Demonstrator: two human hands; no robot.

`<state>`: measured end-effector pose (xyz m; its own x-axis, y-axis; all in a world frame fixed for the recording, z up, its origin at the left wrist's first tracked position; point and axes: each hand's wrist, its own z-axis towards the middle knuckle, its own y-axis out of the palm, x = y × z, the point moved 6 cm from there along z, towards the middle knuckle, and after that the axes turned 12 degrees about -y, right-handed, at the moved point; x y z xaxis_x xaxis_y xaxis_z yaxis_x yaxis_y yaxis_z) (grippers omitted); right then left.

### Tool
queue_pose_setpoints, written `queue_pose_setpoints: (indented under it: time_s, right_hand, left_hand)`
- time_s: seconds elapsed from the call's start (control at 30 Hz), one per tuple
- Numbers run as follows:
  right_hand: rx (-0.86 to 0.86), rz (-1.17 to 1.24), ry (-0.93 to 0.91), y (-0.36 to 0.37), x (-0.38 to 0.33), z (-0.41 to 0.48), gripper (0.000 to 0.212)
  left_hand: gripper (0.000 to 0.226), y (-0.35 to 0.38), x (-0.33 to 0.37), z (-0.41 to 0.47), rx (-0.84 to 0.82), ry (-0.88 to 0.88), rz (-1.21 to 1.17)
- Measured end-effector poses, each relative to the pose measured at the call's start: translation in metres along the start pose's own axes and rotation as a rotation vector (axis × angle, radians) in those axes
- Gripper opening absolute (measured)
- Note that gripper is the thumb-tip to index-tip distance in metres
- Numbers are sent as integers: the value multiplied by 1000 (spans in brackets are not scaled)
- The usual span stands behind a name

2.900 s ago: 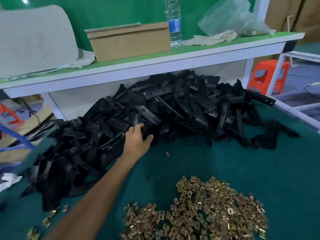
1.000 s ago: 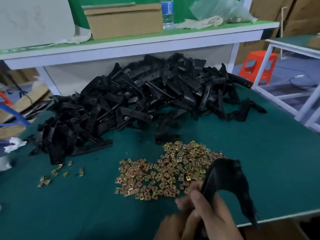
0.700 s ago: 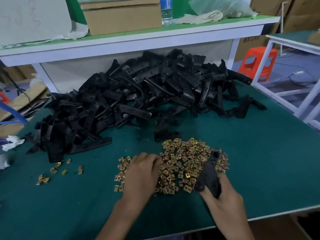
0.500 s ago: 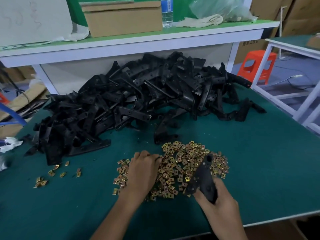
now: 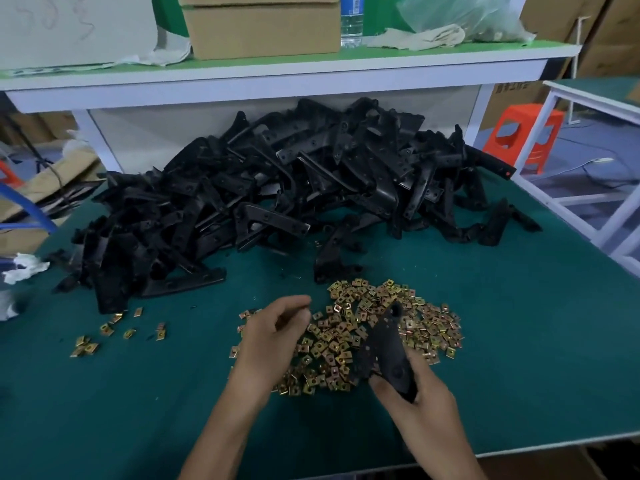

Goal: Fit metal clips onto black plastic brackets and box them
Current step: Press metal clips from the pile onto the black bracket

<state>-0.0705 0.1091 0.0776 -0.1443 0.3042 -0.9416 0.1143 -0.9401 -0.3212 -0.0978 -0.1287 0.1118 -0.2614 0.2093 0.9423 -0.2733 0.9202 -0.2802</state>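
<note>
A big heap of black plastic brackets [image 5: 277, 188] lies at the back of the green table [image 5: 536, 341]. In front of it is a pile of gold metal clips [image 5: 349, 337]. My right hand [image 5: 419, 400] grips one black bracket [image 5: 384, 344] by its lower end, its tip pointing up over the clip pile. My left hand [image 5: 273, 337] hovers over the pile's left edge. Its thumb and curled fingers pinch together on a clip that is mostly hidden.
A few loose clips [image 5: 114, 330] lie at the left. On the shelf above stand a cardboard box [image 5: 259, 26], a water bottle [image 5: 351, 19] and a plastic bag [image 5: 460, 15]. An orange stool [image 5: 523, 133] and a white table frame [image 5: 588, 98] are at the right.
My left hand was lying flat on the clip pile; it has lifted and its fingers have closed into a pinch. The right hand keeps its hold on the bracket, nearly still.
</note>
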Motion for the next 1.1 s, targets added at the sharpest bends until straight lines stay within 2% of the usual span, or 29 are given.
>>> queue_pose_setpoints:
  time_s: [0.2,0.37,0.63,0.77,0.93,1.1]
  right_hand:
    - [-39,1,10,2,1,2,46]
    - [-38,10,-77,4,-4,-1,48]
    - [-124,-23,-157,11,-4,-2,60]
    - [-133,-57,-175,12,-2,-1,60]
    - [-139,-123,-213,12,-4,1,57]
    - [-129,-138,-228,12,-1,2,56]
  left_hand:
    - [24,2,1,-34,-103,-13,-137]
    - [24,2,-8,-42,-43,-73,-260]
    - [23,22,-9,-46,-169,-181,-346]
    - [20,23,-11,-45,-151,-226,-399]
    - [17,24,-10,-45,-140,-221,-376]
    - [17,21,-9,-43,-171,-160,-249]
